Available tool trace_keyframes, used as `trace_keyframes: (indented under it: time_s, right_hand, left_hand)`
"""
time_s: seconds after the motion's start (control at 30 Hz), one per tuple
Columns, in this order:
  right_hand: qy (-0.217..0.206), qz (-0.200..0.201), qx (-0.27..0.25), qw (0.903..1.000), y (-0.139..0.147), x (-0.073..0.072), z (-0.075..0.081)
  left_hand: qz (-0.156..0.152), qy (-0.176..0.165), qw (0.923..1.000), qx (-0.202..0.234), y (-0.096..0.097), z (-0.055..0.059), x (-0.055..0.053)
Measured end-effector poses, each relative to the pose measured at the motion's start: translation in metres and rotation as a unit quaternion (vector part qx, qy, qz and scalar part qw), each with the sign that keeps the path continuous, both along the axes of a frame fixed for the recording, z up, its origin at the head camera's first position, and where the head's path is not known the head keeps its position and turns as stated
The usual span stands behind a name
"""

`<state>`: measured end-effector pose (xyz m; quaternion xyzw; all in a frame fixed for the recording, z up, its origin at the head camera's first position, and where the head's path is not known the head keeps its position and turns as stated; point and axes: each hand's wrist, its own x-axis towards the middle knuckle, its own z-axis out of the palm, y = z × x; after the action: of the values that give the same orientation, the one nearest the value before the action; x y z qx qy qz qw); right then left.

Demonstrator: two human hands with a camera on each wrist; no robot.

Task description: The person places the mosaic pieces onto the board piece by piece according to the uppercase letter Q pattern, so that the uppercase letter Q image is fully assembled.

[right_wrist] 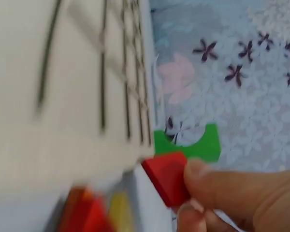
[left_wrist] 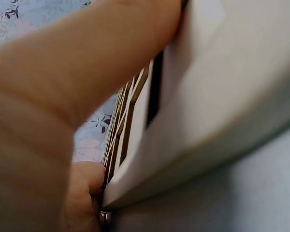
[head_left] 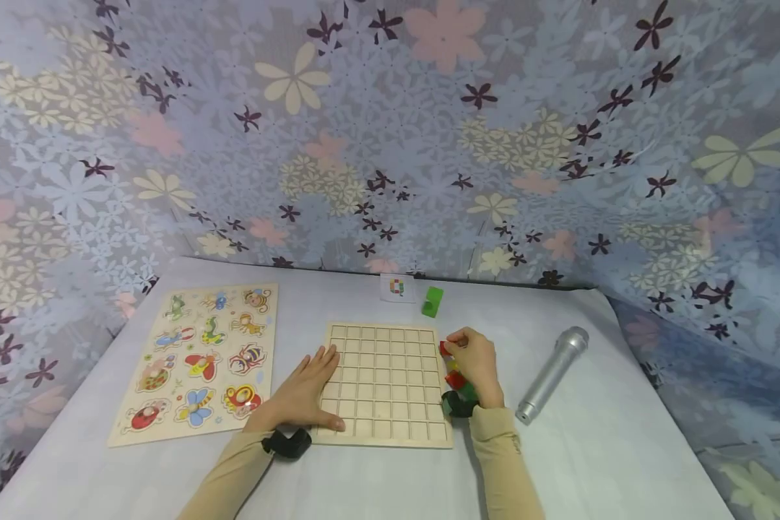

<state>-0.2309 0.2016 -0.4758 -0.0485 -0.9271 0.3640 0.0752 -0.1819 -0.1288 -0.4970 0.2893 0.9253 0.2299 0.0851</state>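
A wooden grid board (head_left: 382, 391) lies flat in the middle of the table. My left hand (head_left: 301, 395) rests spread over its left edge, fingers straight and thumb near the lower left corner; in the left wrist view the thumb (left_wrist: 101, 53) reaches over the board's rim. Beside the right edge, my right hand (head_left: 479, 361) pinches a red block (right_wrist: 166, 178) between thumb and fingers, close to the board's side. Below that hand lie another red block (head_left: 455, 379), a green block (head_left: 469, 392) and a yellow block (right_wrist: 121, 210), partly hidden by the hand.
A green block with a rounded notch (head_left: 435, 297) stands behind the board, next to a small printed card (head_left: 386, 289). To the left lies a wooden insect puzzle (head_left: 191, 332). A silver microphone (head_left: 552, 375) lies to the right. Floral cloth (head_left: 390, 144) hangs behind the table.
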Motion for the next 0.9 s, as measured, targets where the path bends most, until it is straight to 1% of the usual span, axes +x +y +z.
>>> trace_keyframes:
  time_s: [0.1,0.17,0.23,0.27,0.33,0.4,0.5,0.57,0.73,0.9]
  right_hand:
    - [0.000,-0.007,-0.052,0.9986,-0.013,-0.002,0.005]
    - [-0.009,-0.001,-0.091,0.9958,-0.027,-0.004,0.006]
    - [-0.019,0.020,-0.126,0.9917,-0.042,-0.006,0.004]
    - [-0.022,0.030,-0.135,0.9901,-0.050,-0.007,0.002]
    - [-0.018,0.051,-0.138,0.9889,-0.064,-0.009,-0.003]
    - [-0.009,0.065,-0.131,0.9893,-0.074,-0.010,-0.008]
    - [0.010,0.073,-0.109,0.9913,-0.084,-0.009,-0.014]
    - [0.020,0.084,-0.086,0.9926,-0.087,-0.007,-0.016]
    - [0.034,0.121,-0.037,0.9914,-0.091,-0.004,-0.020]
    - [0.042,0.133,0.005,0.9902,-0.094,-0.001,-0.024]
  left_hand:
    - [0.000,0.006,1.0000,-0.007,0.000,-0.002,0.000]
    - [-0.001,0.011,0.9999,-0.007,0.000,-0.003,-0.001]
    - [-0.001,0.012,0.9999,-0.005,0.000,-0.004,-0.001]
    - [0.000,0.012,0.9999,-0.007,0.000,-0.005,-0.001]
    - [0.001,0.014,0.9999,-0.003,0.000,-0.005,-0.002]
    - [0.001,0.017,0.9999,0.001,0.000,-0.004,-0.002]
    - [0.000,0.017,0.9998,0.005,0.001,-0.004,-0.002]
    - [-0.001,0.016,0.9998,0.006,0.001,-0.004,-0.002]
    - [0.002,0.016,0.9998,0.008,0.000,-0.005,-0.001]
    - [0.002,0.016,0.9998,0.007,-0.002,-0.006,-0.001]
